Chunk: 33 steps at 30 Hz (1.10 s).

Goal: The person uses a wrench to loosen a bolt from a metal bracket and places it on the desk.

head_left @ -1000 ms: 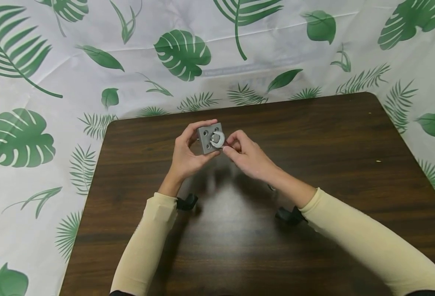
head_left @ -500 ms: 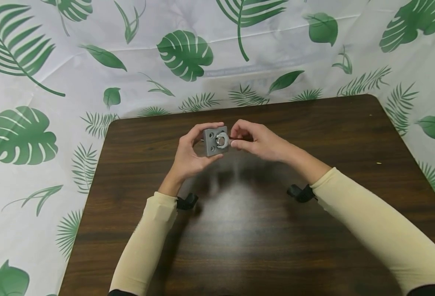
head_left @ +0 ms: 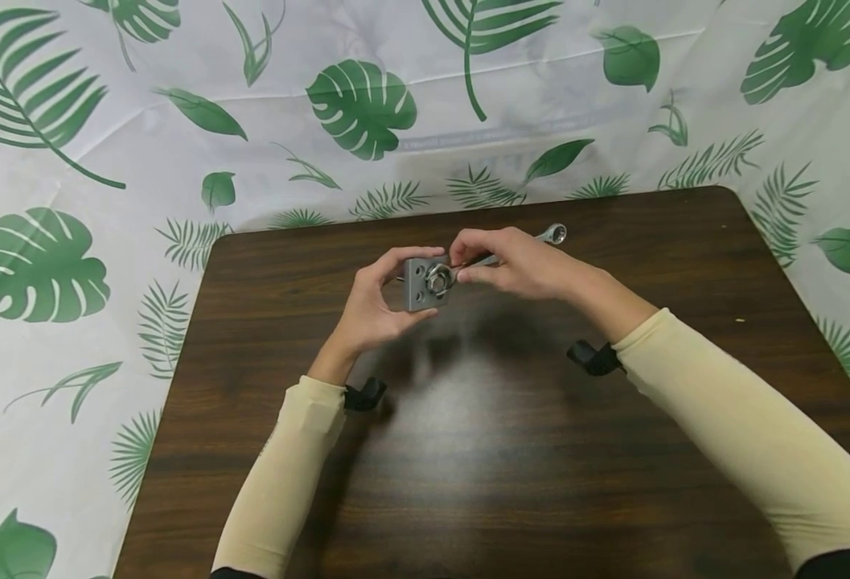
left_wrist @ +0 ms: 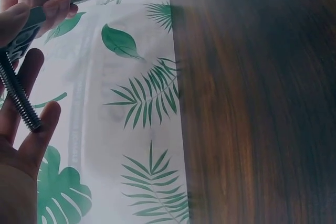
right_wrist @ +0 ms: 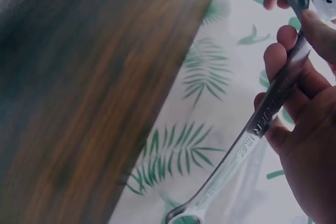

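My left hand [head_left: 375, 304] grips a small grey square plate [head_left: 415, 285] with holes, held up above the table by its top and bottom edges. A hex bolt head [head_left: 438, 281] faces me from the plate. Behind the plate, the bolt's threaded shank [left_wrist: 21, 98] sticks out past the left fingers in the left wrist view. My right hand [head_left: 519, 261] holds a combination wrench [right_wrist: 257, 124] along its shaft. The wrench's open end sits around the bolt head. Beyond the right hand, its ring end [head_left: 556, 234] points to the far right.
Both hands are over a dark wood-grain table [head_left: 323, 482]. A white cloth with green leaves [head_left: 265, 161] hangs behind its far edge. Black wrist mounts [head_left: 593, 358] sit under both forearms.
The right hand has risen and swung the wrench; its ring end, earlier below the right wrist, now points up and right. The left hand and plate have shifted slightly right.
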{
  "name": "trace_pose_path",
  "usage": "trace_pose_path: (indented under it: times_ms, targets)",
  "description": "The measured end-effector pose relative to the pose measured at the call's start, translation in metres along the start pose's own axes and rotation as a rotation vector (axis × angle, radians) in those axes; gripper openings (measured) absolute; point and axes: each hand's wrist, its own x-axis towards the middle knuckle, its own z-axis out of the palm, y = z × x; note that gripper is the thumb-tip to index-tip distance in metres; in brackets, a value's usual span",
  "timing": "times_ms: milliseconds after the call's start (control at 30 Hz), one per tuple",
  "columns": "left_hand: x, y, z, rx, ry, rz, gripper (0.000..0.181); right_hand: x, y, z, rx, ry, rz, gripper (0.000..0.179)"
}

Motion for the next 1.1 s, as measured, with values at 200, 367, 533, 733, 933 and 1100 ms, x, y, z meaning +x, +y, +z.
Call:
trace_pose_path:
  times_ms: [200, 367, 533, 733, 933, 1100]
  targets:
    - [-0.001, 0.0, -0.001, 0.005, -0.028, -0.01, 0.068, 0.001, -0.002, -0.006, -0.081, -0.028, -0.037, 0.019]
    - [-0.001, -0.001, 0.0, 0.005, -0.019, -0.009, 0.068, -0.002, -0.002, -0.007, -0.105, -0.014, -0.021, 0.019]
    - [-0.003, -0.001, 0.0, -0.001, 0.012, 0.0, 0.069, -0.005, 0.003, -0.002, -0.044, 0.005, 0.014, 0.015]
    - [-0.009, -0.014, -0.002, -0.005, 0.053, -0.017, 0.074, -0.012, 0.013, 0.004, 0.092, 0.034, 0.082, 0.014]
    - [-0.013, -0.016, -0.004, 0.006, 0.093, -0.024, 0.075, -0.024, 0.023, 0.016, 0.253, 0.053, 0.225, 0.014]
    - [-0.012, -0.001, -0.005, 0.026, 0.119, -0.028, 0.07, -0.037, 0.034, 0.03, 0.488, 0.077, 0.437, 0.014]
